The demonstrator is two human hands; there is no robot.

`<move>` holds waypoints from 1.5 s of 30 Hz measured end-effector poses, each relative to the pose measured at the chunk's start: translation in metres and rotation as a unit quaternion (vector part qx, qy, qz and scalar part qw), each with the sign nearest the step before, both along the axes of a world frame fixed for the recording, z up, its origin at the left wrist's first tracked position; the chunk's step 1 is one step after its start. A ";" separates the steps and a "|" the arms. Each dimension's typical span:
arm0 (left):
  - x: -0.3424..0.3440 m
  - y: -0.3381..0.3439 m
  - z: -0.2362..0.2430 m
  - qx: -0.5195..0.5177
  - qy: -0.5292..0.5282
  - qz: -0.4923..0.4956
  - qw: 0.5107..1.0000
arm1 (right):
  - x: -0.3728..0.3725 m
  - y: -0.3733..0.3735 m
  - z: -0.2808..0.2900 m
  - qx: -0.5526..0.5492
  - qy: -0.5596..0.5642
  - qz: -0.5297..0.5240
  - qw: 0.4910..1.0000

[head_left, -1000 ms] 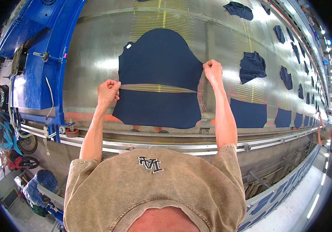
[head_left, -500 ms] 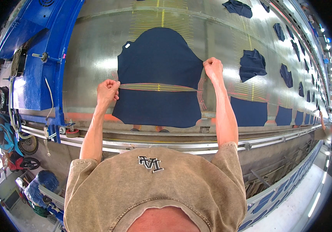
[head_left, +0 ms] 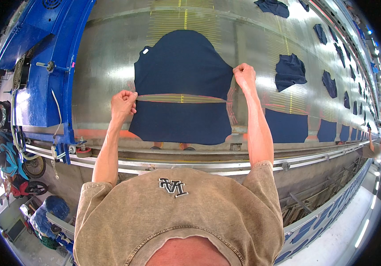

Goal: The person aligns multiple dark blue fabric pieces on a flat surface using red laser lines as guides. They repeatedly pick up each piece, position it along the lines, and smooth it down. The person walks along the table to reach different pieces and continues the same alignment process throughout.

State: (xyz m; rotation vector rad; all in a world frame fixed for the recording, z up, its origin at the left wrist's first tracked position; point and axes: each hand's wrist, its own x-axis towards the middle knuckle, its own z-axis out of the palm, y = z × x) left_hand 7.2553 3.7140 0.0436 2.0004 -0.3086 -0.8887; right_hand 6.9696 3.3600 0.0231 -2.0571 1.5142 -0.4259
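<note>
A dark navy cut fabric panel (head_left: 181,64) with a rounded top edge lies flat on the shiny table. My left hand (head_left: 124,104) pinches its lower left corner between thumb and fingers. At the panel's right side corner, my right hand (head_left: 244,75) is closed on the edge. Just below lies a second navy panel (head_left: 180,123), with a narrow strip of table marked by yellow and red lines between the two. A small white tag (head_left: 145,51) sits on the upper panel's left shoulder.
Crumpled navy pieces (head_left: 290,72) and flat navy panels (head_left: 286,126) run along the table (head_left: 102,66) to the right. A blue machine frame (head_left: 53,88) stands at the left. Metal rails (head_left: 190,166) follow the near edge. A co-worker's arm shows far right.
</note>
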 end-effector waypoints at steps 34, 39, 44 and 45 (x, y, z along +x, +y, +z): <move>-0.001 0.013 -0.008 -0.091 0.026 0.024 0.995 | 0.003 0.010 0.014 0.043 -0.021 -0.012 0.999; 0.000 0.015 -0.010 -0.102 0.036 0.023 0.994 | 0.003 0.009 0.014 0.040 -0.017 -0.009 0.999; 0.000 0.017 -0.011 -0.112 0.037 0.027 0.993 | 0.002 0.009 0.013 0.043 -0.014 -0.007 0.999; 0.000 0.018 -0.012 -0.112 0.037 0.029 0.993 | 0.003 0.009 0.013 0.044 -0.012 -0.005 0.999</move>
